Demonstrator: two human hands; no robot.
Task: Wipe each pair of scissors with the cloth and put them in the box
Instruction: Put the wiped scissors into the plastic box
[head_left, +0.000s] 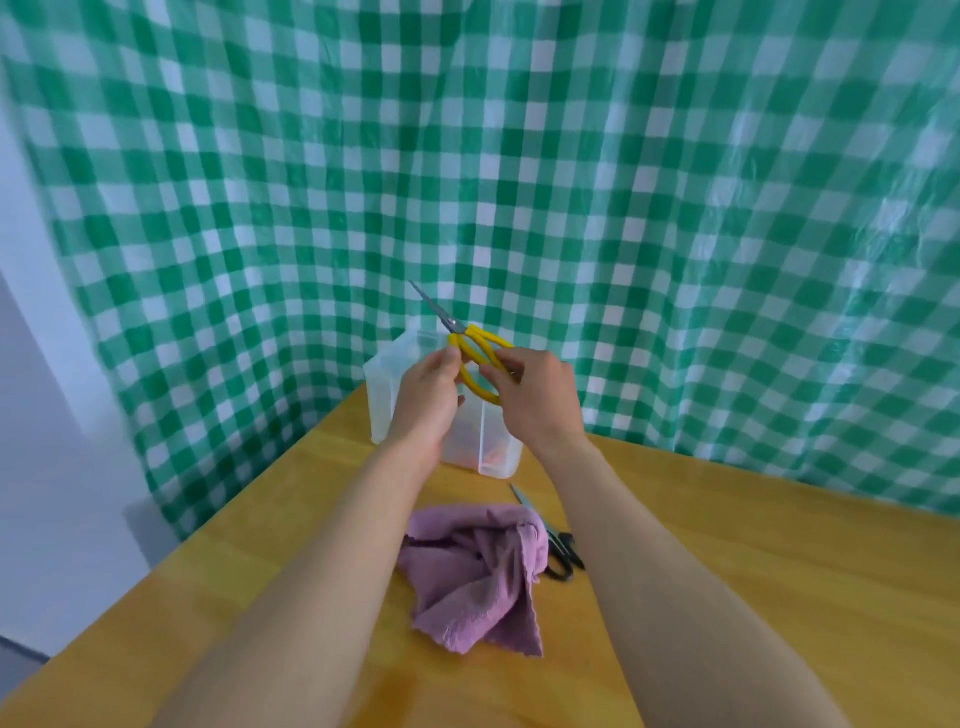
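Yellow scissors (475, 353), pinched by left hand (426, 400) and right hand (537, 402), hung over box (382, 400) beneath them; black scissors (560, 552) beside cloth (472, 577) looked not yet wiped.

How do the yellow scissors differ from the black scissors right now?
The yellow scissors are held in the air near the box by the left hand and right hand; the black scissors lie flat on the table beside the purple cloth. Their handles are yellow against black. Both have grey metal blades pointing away and leftward.

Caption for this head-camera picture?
Left hand and right hand hold yellow scissors by clear box; purple cloth, black scissors lie on table.
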